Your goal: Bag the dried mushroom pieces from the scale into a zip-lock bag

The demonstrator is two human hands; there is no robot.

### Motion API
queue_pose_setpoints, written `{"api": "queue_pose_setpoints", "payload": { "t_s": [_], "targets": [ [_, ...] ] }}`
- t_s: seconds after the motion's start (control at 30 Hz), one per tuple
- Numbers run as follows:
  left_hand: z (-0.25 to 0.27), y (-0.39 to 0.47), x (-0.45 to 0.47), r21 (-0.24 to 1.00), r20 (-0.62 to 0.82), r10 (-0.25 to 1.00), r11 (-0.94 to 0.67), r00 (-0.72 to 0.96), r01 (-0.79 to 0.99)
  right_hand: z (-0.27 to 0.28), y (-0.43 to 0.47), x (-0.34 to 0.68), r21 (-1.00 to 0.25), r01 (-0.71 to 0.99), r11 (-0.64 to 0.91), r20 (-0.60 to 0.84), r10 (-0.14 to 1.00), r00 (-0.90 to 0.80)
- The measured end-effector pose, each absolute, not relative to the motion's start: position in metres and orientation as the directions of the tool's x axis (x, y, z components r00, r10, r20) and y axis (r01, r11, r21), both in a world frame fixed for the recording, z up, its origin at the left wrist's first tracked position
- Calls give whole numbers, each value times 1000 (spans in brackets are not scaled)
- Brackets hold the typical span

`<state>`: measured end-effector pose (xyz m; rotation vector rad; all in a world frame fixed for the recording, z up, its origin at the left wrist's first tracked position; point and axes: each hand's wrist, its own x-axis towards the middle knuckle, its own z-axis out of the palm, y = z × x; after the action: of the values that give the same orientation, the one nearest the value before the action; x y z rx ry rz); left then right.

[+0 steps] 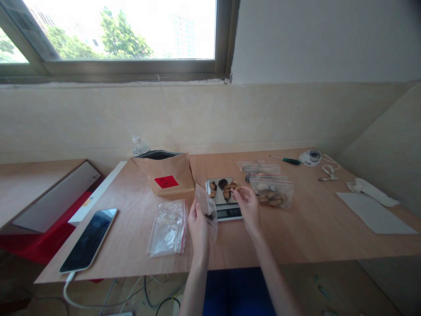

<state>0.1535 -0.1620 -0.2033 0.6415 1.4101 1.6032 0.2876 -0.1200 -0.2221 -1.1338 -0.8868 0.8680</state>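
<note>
My left hand (198, 221) is closed around a clear zip bag (210, 208) that stands upright, with a few dark pieces low inside it. A small digital scale (230, 214) lies just beyond, and its display is too small to read. Several brown dried slices (227, 193), which look like dried mushroom, rest on its metal plate beside a dark round piece (222, 183). Over the plate's right side, my right hand (248, 204) has thumb and forefinger pinched on one of the dried slices. The fingertips partly cover that slice.
Left of the scale are an open brown paper pouch (174, 175) and flat empty zip bags (168, 228). Filled zip bags (271, 193) lie to the right. Farther out are a phone (90, 239) on a cable, a screwdriver (291, 161), a white camera (310, 158) and a white sheet (375, 215).
</note>
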Motion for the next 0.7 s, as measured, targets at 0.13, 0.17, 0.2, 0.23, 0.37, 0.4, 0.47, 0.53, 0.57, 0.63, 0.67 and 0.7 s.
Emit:
{"api": "queue_pose_setpoints", "payload": {
  "t_s": [0.13,0.17,0.2,0.23,0.37,0.4,0.47,0.53,0.57,0.63,0.67,0.7],
  "targets": [
    [-201,-163,155,972,-127,883,21,-452,-233,-190,-137,264,-957,-68,282,259,937,236],
    [-200,-163,155,973,-124,886,21,-446,-229,-182,-142,258,-948,7,319,315,933,172],
    [-199,-164,155,973,-125,888,22,-443,-231,-175,-146,253,-927,94,364,373,922,101],
    [-199,-164,155,971,-127,889,21,-440,-238,-169,-150,250,-893,181,411,423,906,30],
    [-199,-165,151,958,-111,904,-14,-413,-288,-172,-148,255,-755,417,505,529,846,-66],
    [-200,-165,150,955,-107,907,-21,-407,-296,-179,-144,261,-727,478,492,540,841,-44],
    [-200,-164,149,954,-110,908,-18,-404,-299,-196,-131,278,-648,630,427,543,840,-11],
    [-201,-164,148,957,-123,903,-1,-411,-291,-216,-116,296,-543,771,332,493,870,-28],
    [-201,-164,148,958,-127,900,3,-417,-286,-224,-110,303,-496,818,290,455,890,-40],
    [-201,-164,148,961,-125,896,2,-427,-276,-237,-99,315,-438,863,251,381,922,-75],
    [-201,-164,148,962,-123,895,0,-429,-274,-241,-95,319,-431,865,256,358,929,-96],
    [-201,-164,149,962,-121,896,0,-427,-274,-244,-93,321,-438,857,272,345,931,-119]
  ]
}}
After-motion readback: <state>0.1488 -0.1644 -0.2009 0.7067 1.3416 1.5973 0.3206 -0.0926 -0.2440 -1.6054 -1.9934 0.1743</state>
